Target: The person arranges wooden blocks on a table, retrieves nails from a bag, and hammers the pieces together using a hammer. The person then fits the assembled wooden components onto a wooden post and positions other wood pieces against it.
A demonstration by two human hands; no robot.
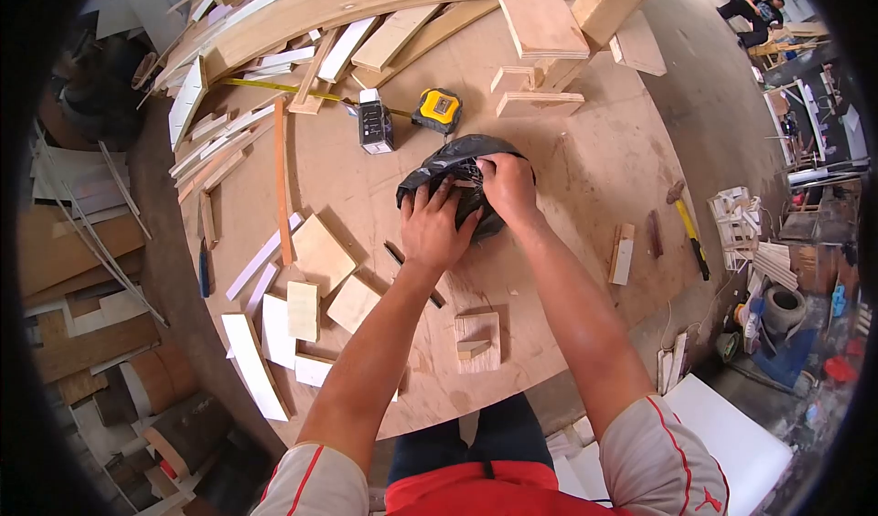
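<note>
A black plastic bag [498,150] sits on the wooden table with its mouth open, and dark thin pieces like nails show inside. My left hand [434,228] grips the bag's near left side, its fingers bent over the rim. At the bag's opening, my right hand [508,187] is closed with the fingertips pinched together; what they hold, if anything, is hidden. Just behind the bag lie a yellow tape measure [438,109] and a small black-and-white box [375,123]. A black marker pen [413,274] rests near my left forearm.
Wood strips and boards [366,0] pile up along the table's far left. Wood blocks [325,255] lie left of my arm. A wooden post with boards [585,22] stands at the far right. A hammer [688,233] lies at the right edge. A person [752,15] is far off.
</note>
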